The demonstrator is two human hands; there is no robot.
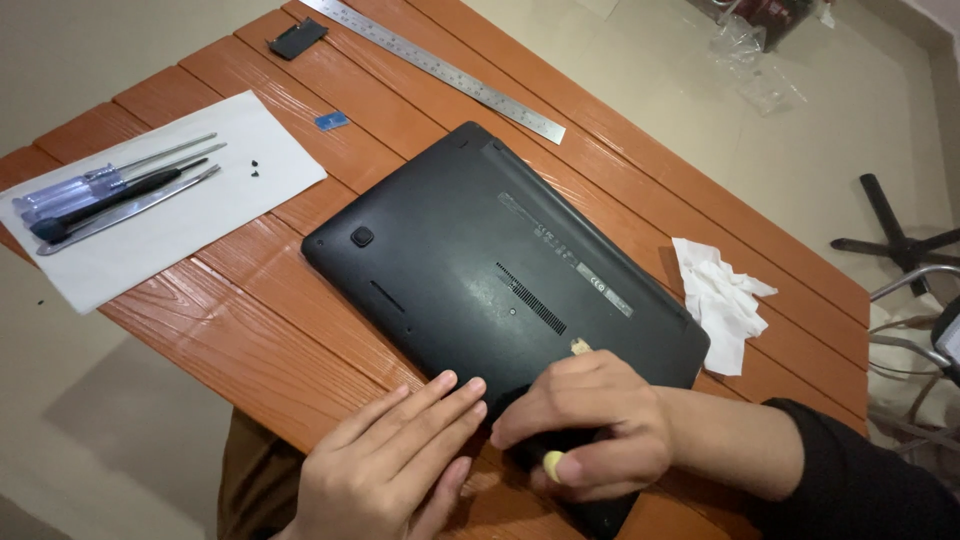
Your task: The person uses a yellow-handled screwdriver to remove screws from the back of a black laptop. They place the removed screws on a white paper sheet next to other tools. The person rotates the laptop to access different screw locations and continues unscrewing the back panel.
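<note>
Black plastic fills the middle of your head view: a laptop (500,280) lies upside down, base panel up, set at a slant across an orange slatted table (260,330). Your right hand (590,425) is curled over the near corner of the base, closed around a small tool with a yellow end (553,466) — most likely a screwdriver, though its tip is hidden under your fingers. Your left hand (390,470) lies flat and open just beside it, fingertips pressing on the laptop's near edge to steady it.

Judging from that grip, you are working a screw at the near corner of the base; whether it is loose yet cannot be told. The next move calls for firm downward pressure so the tip stays seated, and for your left hand to hold the case from sliding.

Farther off, on the left, a white sheet of paper (190,200) carries spare screwdrivers and a pry tool (115,192), with a few tiny dark screws (256,165) near them. A steel ruler (440,68) runs along the far edge, a small blue piece (331,121) lies near it, and a crumpled white tissue (722,300) sits to the laptop's right.
</note>
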